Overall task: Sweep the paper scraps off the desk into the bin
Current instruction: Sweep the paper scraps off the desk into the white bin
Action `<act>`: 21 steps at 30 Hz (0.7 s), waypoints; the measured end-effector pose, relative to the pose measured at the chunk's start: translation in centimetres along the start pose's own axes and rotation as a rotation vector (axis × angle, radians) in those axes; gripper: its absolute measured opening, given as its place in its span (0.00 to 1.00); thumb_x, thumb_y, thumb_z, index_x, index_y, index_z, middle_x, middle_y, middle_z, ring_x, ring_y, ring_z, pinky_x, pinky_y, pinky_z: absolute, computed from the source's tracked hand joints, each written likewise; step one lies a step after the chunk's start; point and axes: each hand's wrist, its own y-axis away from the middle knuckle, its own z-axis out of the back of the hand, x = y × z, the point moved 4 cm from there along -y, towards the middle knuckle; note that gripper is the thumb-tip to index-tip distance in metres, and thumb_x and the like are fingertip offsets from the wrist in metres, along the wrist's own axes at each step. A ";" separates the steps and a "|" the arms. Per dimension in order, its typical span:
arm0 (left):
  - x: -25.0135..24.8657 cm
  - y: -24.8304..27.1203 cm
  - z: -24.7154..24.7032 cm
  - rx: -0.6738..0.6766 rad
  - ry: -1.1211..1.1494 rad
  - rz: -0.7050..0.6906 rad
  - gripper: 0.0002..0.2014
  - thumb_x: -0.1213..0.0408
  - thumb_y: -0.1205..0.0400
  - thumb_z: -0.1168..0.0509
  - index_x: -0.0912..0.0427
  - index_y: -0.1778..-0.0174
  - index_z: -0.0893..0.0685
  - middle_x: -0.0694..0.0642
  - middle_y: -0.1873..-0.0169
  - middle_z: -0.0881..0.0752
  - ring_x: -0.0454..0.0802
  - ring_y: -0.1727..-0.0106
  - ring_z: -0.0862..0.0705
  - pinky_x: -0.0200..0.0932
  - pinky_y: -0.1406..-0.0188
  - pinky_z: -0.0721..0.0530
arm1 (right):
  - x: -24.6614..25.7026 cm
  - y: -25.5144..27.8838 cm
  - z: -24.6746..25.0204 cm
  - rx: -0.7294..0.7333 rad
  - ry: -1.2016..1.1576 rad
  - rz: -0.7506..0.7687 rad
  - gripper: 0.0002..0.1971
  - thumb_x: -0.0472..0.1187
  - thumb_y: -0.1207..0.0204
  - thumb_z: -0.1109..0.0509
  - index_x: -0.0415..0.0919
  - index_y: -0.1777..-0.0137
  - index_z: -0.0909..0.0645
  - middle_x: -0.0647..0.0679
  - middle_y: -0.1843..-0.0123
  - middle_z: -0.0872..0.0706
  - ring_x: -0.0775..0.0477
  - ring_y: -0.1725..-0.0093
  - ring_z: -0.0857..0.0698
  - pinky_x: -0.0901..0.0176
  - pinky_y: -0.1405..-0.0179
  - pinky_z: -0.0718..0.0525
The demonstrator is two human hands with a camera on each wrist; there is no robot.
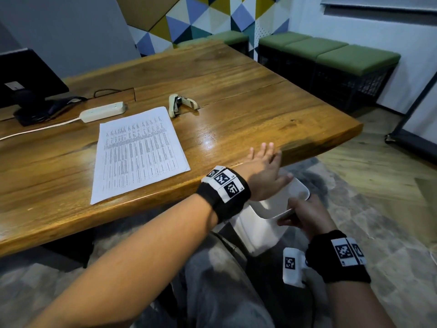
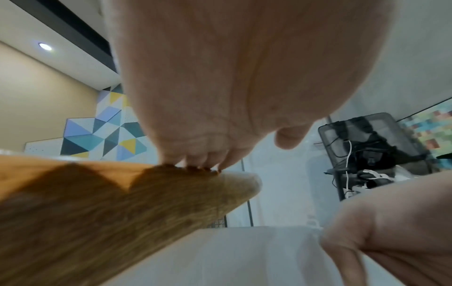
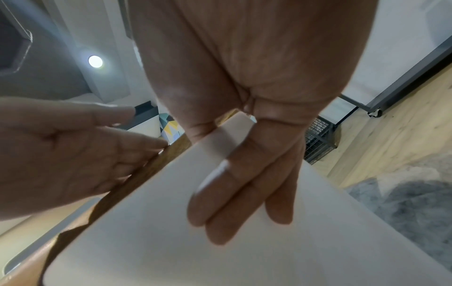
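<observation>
No paper scraps can be made out anywhere: none on the bare wood near the counter [image 1: 236, 95] edge, and the inside of the bin [image 1: 267, 223] is too hidden by the hands to tell what it holds. The white bin is held just under the near edge of the counter, its rim tucked against the wood. The right hand [image 1: 307, 216] carries it there, its grip pinching the rim, with the fingers [image 3: 244, 193] lying straight down the inside wall and the thumb on the outside. The left hand [image 1: 264, 171] lies flat at the counter edge right above the bin, its grip spread and holding nothing, fingertips [image 2: 195, 164] touching the wood where it ends. This looks like the close of a sweeping stroke, with the scraps probably already tipped over the edge. The next move calls for a glance along the counter for stray bits, then lowering the bin level so nothing spills. Farther up the counter lie a printed sheet [image 1: 139, 152], a stapler [image 1: 179, 105], a power strip [image 1: 101, 112] and a monitor [image 1: 26, 81].
</observation>
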 end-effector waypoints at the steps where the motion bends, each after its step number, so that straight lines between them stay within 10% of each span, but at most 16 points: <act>1: -0.7 0.4 -0.4 -0.022 0.075 -0.041 0.35 0.45 0.11 0.51 0.63 0.13 0.49 0.64 0.13 0.55 0.58 0.12 0.60 0.54 0.16 0.66 | -0.1 0.0 0.1 0.002 -0.004 0.007 0.19 0.22 0.28 0.42 0.16 0.39 0.20 0.24 0.62 0.14 0.30 0.78 0.11 0.46 0.73 0.08; 6: -1.6 3.0 -1.3 -0.126 0.230 -0.198 0.20 0.60 0.13 0.39 0.67 0.31 0.16 0.64 0.32 0.15 0.56 0.31 0.15 0.37 0.37 0.28 | -0.6 0.2 0.7 -0.008 0.015 0.012 0.22 0.22 0.28 0.41 0.18 0.33 0.25 0.24 0.64 0.16 0.31 0.80 0.12 0.51 0.78 0.11; 14: 3.7 2.6 -4.3 0.275 0.006 0.196 0.38 0.46 0.13 0.51 0.65 0.13 0.56 0.67 0.13 0.53 0.64 0.13 0.48 0.57 0.14 0.43 | -3.0 -0.8 3.4 -0.084 0.080 -0.054 0.24 0.24 0.28 0.40 0.28 0.30 0.27 0.14 0.50 0.13 0.30 0.81 0.11 0.51 0.81 0.11; 18: 5.6 -0.5 -6.5 0.208 0.182 0.330 0.17 0.53 0.13 0.52 0.58 0.45 0.21 0.63 0.50 0.20 0.61 0.42 0.16 0.45 0.47 0.21 | -5.8 -1.8 4.2 -0.129 0.098 -0.103 0.26 0.23 0.28 0.39 0.31 0.28 0.28 0.22 0.56 0.13 0.29 0.79 0.11 0.42 0.77 0.07; 21: 6.0 -1.7 -9.0 0.151 0.325 0.433 0.20 0.55 0.14 0.47 0.61 0.35 0.20 0.68 0.38 0.19 0.65 0.29 0.20 0.46 0.39 0.22 | -9.4 -2.4 3.9 -0.151 0.117 -0.160 0.30 0.21 0.26 0.39 0.36 0.23 0.31 0.31 0.56 0.17 0.31 0.77 0.13 0.42 0.79 0.09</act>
